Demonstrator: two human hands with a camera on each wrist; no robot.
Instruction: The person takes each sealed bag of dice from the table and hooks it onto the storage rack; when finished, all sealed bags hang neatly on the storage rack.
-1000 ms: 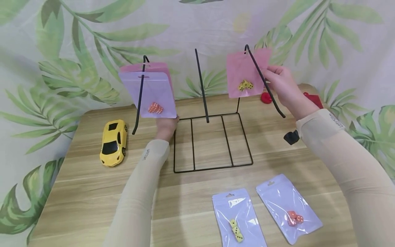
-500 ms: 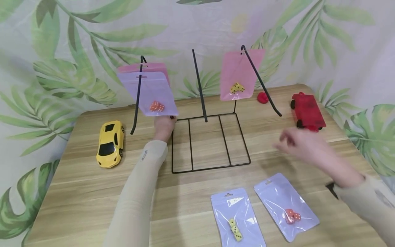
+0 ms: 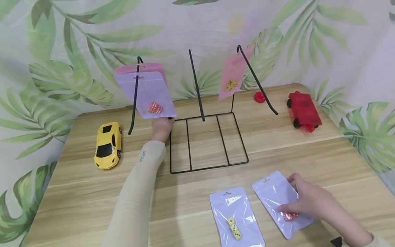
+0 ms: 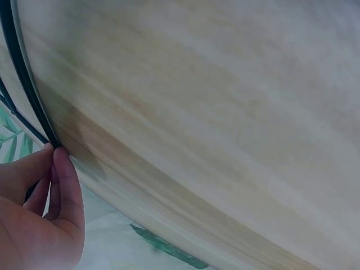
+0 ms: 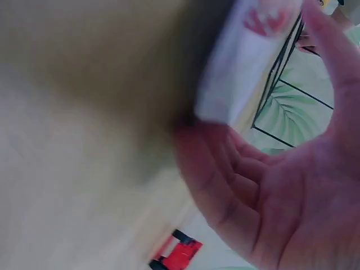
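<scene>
My left hand (image 3: 162,128) pinches the back left of a black wire display rack (image 3: 209,169); thumb and fingertips meet on the wire in the left wrist view. My right hand (image 3: 311,199) spans a purple zip bag of red-orange dice (image 3: 270,187) lying on the table, thumb over its front and fingertips at its right edge. Beside it lies a purple bag of yellow dice (image 3: 220,206). On the rack's left hook hang a purple bag of orange dice (image 3: 148,87) and, behind it, a pink bag (image 3: 156,66). A pink bag of yellow dice (image 3: 229,73) hangs, turned sideways, on the right hook.
The rack's middle prong (image 3: 195,85) points forward and carries no bag. A yellow toy car (image 3: 103,137) stands left of the rack. At the right rear are a red toy vehicle (image 3: 305,108) and a small red object (image 3: 259,97). A leaf-print cloth (image 3: 197,31) hangs behind.
My right hand has let go of the pink bag on the right hook and come down to the purple bag at front right. The pink bag has swung sideways. My left hand stays on the rack.
</scene>
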